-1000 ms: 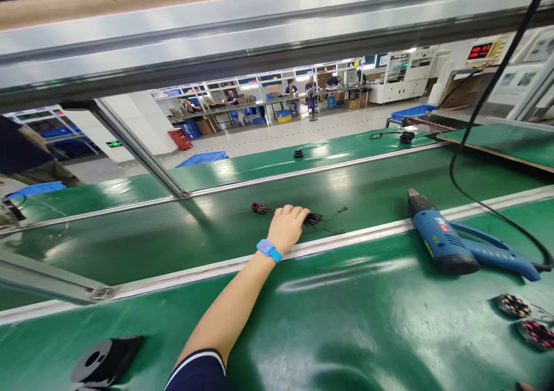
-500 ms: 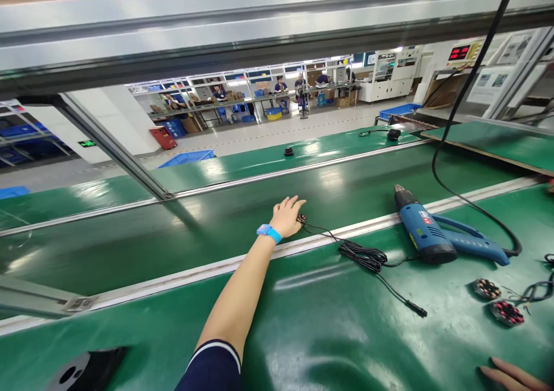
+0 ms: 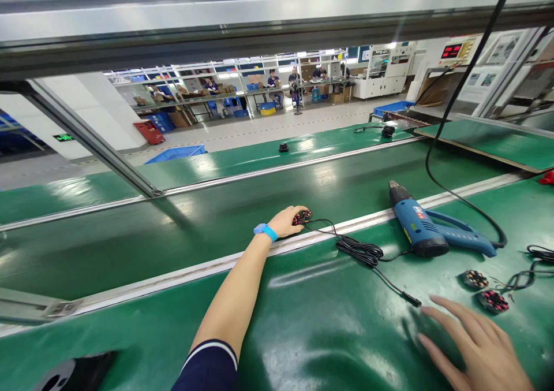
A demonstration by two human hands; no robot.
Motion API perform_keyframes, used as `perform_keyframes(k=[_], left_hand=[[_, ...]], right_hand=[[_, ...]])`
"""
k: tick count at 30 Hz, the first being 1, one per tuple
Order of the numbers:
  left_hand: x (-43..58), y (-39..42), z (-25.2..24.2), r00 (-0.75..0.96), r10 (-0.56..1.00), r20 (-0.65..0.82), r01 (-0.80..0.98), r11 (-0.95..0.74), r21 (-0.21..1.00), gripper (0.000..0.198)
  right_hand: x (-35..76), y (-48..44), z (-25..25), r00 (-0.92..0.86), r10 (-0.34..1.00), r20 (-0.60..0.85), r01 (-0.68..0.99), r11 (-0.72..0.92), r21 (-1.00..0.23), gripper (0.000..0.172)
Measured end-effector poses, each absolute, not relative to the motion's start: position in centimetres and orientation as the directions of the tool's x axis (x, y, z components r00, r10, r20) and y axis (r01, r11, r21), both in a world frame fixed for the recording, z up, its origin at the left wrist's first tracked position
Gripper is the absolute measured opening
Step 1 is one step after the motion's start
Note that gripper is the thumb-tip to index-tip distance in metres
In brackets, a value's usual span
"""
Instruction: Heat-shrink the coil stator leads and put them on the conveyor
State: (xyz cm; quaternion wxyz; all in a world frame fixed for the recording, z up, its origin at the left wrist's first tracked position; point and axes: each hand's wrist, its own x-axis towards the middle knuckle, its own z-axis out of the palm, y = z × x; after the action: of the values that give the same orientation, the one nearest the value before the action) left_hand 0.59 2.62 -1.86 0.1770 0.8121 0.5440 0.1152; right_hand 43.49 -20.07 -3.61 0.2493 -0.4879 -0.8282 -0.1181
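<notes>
My left hand (image 3: 287,221), with a blue wrist strap, reaches over the belt beyond the white rail, its fingers closed on a small wound coil part (image 3: 302,217). A black cable (image 3: 361,251) runs from that part over the rail to a bundle on the green bench. My right hand (image 3: 471,339) hovers at the lower right with fingers spread and nothing in them, near the cable's plug (image 3: 411,300). Two more round coil parts, one with copper-coloured windings (image 3: 475,279) and one with red windings (image 3: 494,301), lie just beyond it.
A blue heat gun (image 3: 422,223) rests on the bench and rail, its thick cord rising at the right. A black part (image 3: 73,373) lies at the lower left. Small black parts (image 3: 283,148) sit on the far ledge. People sit at distant benches. A metal beam crosses overhead.
My left hand has closed around the coil part, where its fingers were spread beside it. My right hand has come further into view from the lower right. The view has shifted slightly.
</notes>
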Motion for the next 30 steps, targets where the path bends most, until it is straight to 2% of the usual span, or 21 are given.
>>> perform_keyframes(k=[4, 7, 9, 12, 14, 17, 22, 24, 28, 30], left_hand=[[2.4, 2.7, -2.5, 0.314, 0.948, 0.051, 0.881, -0.311, 0.357, 0.048], [3.2, 2.6, -2.8, 0.286, 0.955, 0.082, 0.9, -0.297, 0.319, 0.044], [3.6, 2.5, -2.9, 0.277, 0.955, 0.102, 0.907, -0.295, 0.3, 0.04], [4.4, 2.5, -3.0, 0.267, 0.955, 0.128, 0.916, -0.293, 0.275, 0.035], [5.1, 2.8, -3.1, 0.26, 0.956, 0.137, 0.921, -0.288, 0.264, 0.038], [6.5, 3.6, -3.3, 0.239, 0.963, 0.127, 0.932, -0.265, 0.249, 0.049], [8.6, 4.6, -3.0, 0.258, 0.961, 0.097, 0.94, -0.273, 0.207, 0.033], [8.9, 4.2, -2.3, 0.286, 0.953, 0.103, 0.938, -0.3, 0.172, 0.032], [8.7, 1.6, -0.1, 0.414, 0.906, 0.089, 0.901, -0.421, 0.1, 0.036], [8.8, -0.5, 1.1, 0.539, 0.842, 0.026, 0.836, -0.538, 0.104, 0.037]], right_hand=[[37.2, -13.7, -1.7, -0.477, 0.699, 0.534, 0.791, 0.605, -0.085, 0.029], [34.4, -9.7, -3.1, -0.468, 0.737, 0.488, 0.802, 0.586, -0.115, 0.035], [33.6, -8.2, -4.1, -0.442, 0.782, 0.439, 0.818, 0.553, -0.16, 0.032], [33.4, -8.0, -4.4, -0.422, 0.845, 0.327, 0.821, 0.51, -0.258, 0.014], [33.8, -8.8, -3.9, -0.44, 0.862, 0.25, 0.813, 0.501, -0.298, 0.011], [34.8, -10.5, -3.0, -0.435, 0.882, 0.182, 0.808, 0.472, -0.354, 0.011], [36.6, -12.4, -2.2, -0.299, 0.923, 0.24, 0.792, 0.381, -0.477, 0.021], [37.9, -12.9, -1.8, -0.274, 0.905, 0.324, 0.813, 0.398, -0.426, 0.021], [42.3, -14.5, -0.4, -0.298, 0.815, 0.496, 0.893, 0.422, -0.157, 0.027], [45.6, -16.0, 0.1, -0.354, 0.789, 0.501, 0.899, 0.435, -0.049, 0.034]])
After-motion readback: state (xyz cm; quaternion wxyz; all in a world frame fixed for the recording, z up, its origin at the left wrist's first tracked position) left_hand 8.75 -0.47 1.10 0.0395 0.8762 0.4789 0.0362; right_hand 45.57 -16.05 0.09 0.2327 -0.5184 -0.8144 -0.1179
